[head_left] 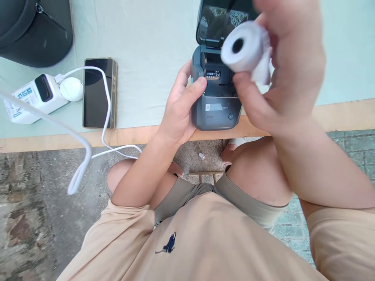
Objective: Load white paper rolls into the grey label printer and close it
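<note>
A dark label printer (218, 113) stands at the table's front edge with its lid (213, 25) raised and its inner bay exposed. My left hand (183, 103) wraps round the printer's left side, the thumb resting on its upper edge. Above the bay's right side, my right hand (288, 74) grips a white paper roll (244, 48), its dark core hole facing left. A loose flap of paper hangs below the roll. The right hand is somewhat blurred, and it hides part of the lid.
On the light green table cloth (140, 86) lie a smartphone (96, 93) and a white power strip (26, 101) with a plugged-in charger (71, 89). A white cable (108, 101) runs over the phone and off the edge. A black case (35, 35) stands at the back left.
</note>
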`<state>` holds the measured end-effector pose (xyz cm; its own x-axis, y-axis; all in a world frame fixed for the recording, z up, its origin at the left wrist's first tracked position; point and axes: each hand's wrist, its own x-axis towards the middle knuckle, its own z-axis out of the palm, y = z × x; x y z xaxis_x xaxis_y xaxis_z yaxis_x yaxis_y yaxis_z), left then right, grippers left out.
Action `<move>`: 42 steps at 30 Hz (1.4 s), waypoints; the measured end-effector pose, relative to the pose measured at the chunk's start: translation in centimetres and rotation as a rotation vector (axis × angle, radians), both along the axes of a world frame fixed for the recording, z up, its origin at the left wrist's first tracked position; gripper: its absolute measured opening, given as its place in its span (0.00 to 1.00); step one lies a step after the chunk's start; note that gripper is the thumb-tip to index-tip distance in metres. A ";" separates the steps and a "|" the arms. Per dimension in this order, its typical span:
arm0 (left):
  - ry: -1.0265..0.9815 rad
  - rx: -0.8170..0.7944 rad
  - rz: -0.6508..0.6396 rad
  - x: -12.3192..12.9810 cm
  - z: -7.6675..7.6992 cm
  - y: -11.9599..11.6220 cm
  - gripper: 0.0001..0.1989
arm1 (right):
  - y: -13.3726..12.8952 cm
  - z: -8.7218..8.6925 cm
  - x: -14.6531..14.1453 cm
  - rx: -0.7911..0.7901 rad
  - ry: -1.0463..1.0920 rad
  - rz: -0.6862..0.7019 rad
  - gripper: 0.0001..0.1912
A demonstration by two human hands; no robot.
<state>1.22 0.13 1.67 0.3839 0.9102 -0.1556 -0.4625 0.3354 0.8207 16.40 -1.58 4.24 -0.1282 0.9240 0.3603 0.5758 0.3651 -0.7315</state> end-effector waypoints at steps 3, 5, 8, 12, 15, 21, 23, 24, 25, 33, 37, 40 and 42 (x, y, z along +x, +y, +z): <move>-0.038 0.020 -0.004 0.1 0.0 0.0 0.09 | 0.5 0.4 -0.6 0.157 -0.276 0.007 0.19; -0.050 0.015 -0.014 0.1 0.1 0.0 0.09 | 0.8 0.4 -0.6 0.129 -0.320 -0.042 0.17; -0.062 0.009 -0.016 0.0 0.1 0.0 0.10 | 0.7 0.3 -0.2 0.148 -0.368 -0.065 0.15; -0.067 0.034 -0.020 0.0 0.1 0.0 0.10 | 0.6 0.3 0.3 0.194 -0.420 -0.080 0.16; -0.067 0.041 -0.031 0.0 0.2 0.0 0.10 | 0.6 0.4 0.3 0.189 -0.436 -0.049 0.14; -0.079 0.004 0.024 0.3 0.5 -0.2 0.10 | 0.6 0.3 0.0 0.190 -0.423 -0.030 0.09; -0.089 -0.018 0.023 0.2 0.5 -0.2 0.12 | 0.7 0.2 0.1 0.183 -0.432 -0.026 0.08; -0.093 -0.027 0.018 0.2 0.4 -0.2 0.12 | 0.7 0.2 0.1 0.171 -0.440 -0.020 0.09; -0.098 -0.030 0.010 0.2 0.3 -0.2 0.12 | 0.8 0.1 0.2 0.160 -0.447 -0.014 0.09; -0.076 -0.016 0.068 0.6 0.8 -0.3 0.09 | 0.8 -0.3 0.3 0.265 -0.442 -0.030 0.05; -0.111 0.007 0.031 0.3 0.6 -0.3 0.10 | 0.5 -0.3 0.3 0.435 -0.419 0.107 0.03; -0.068 0.060 -0.019 -0.1 0.2 -0.3 0.13 | 0.4 -0.4 0.4 0.432 -0.440 0.215 0.06; -0.005 0.067 -0.036 -0.2 0.0 -0.3 0.18 | 0.4 -0.4 0.5 0.405 -0.420 0.207 0.06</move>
<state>1.04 -0.12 1.69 0.4168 0.9042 -0.0927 -0.4557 0.2961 0.8395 16.92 -1.21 3.84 -0.4971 0.6650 0.5574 0.6720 0.7014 -0.2375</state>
